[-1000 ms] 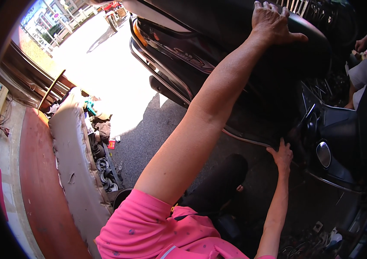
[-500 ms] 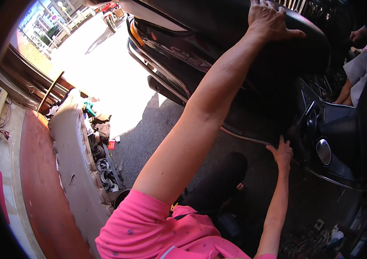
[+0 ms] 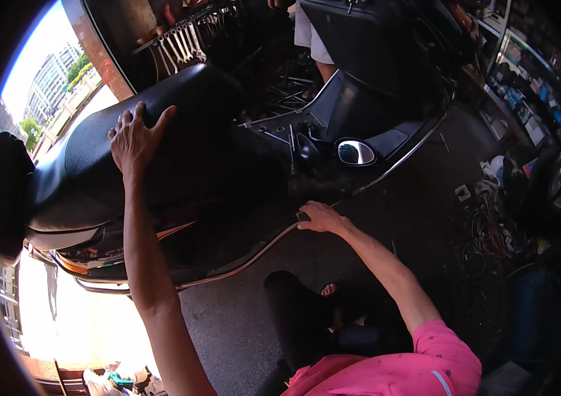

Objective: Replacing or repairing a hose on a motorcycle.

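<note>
A black motor scooter (image 3: 228, 158) stretches across the view in front of me. My left hand (image 3: 134, 142) lies flat on its long black seat (image 3: 89, 148), fingers spread and thumb out to the right. Below the footboard area, my right hand (image 3: 320, 216) is curled at the metal side rail (image 3: 270, 245), with thumb and fingers closed around it. A dark spot shows between thumb and forefinger. Ahead of that hand sits an oval mirror (image 3: 356, 152) beside the scooter's dark front panels. Deep shadow hides much of the middle of the scooter.
Several wrenches (image 3: 181, 45) hang in a row behind the seat. Another person's leg (image 3: 317, 49) in grey shorts stands beyond the scooter. A glass display case (image 3: 521, 86) and tangled wires (image 3: 488, 228) are at the right. My own bent knee (image 3: 287, 297) is below.
My view has swung to the right, so the scooter shows further left and the wrenches and display case come into sight. Both hands remain on the scooter; the right hand's fingers look more curled.
</note>
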Demonstrator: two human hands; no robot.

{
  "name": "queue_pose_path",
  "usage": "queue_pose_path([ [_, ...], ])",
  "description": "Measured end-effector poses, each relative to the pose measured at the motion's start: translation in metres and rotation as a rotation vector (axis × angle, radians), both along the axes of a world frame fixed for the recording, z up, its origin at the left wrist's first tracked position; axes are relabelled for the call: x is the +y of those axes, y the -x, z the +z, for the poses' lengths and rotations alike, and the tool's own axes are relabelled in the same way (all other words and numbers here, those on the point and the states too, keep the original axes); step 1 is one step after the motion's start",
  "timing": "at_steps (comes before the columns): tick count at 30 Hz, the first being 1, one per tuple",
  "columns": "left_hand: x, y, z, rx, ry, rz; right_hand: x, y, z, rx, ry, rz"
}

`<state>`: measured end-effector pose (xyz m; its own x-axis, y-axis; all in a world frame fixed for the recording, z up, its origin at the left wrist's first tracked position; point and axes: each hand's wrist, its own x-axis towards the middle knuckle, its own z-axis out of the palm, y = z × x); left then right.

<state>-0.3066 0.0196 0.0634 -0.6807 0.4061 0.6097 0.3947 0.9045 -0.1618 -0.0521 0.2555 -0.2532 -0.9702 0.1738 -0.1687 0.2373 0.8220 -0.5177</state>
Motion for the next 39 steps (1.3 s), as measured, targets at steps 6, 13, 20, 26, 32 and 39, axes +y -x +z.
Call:
queue_pose_path([
  [6, 0.002, -0.006, 0.0, 0.026, -0.005, 0.004, 0.103, -0.058, 0.129, 0.428, -0.243, -0.157],
  [13, 0.006, -0.01, 0.0, 0.064, -0.014, -0.015, 0.217, -0.09, 0.274, 1.053, -0.633, -0.568],
  [20, -0.003, -0.003, -0.007, 0.229, -0.144, -0.146, 0.326, -0.023, 0.295, 1.013, -0.476, -0.4],
  [26, -0.011, 0.004, -0.018, 0.321, -0.177, -0.116, 0.363, 0.008, 0.311, 0.919, -0.595, -0.561],
  [32, -0.01, 0.03, -0.012, -0.104, -0.021, 0.02, 0.277, -0.057, 0.245, 0.915, -0.638, -0.602],
  [39, 0.073, 0.043, -0.078, -0.011, 0.0, -0.231, 0.161, -0.32, 0.01, 0.269, -0.281, -0.766],
])
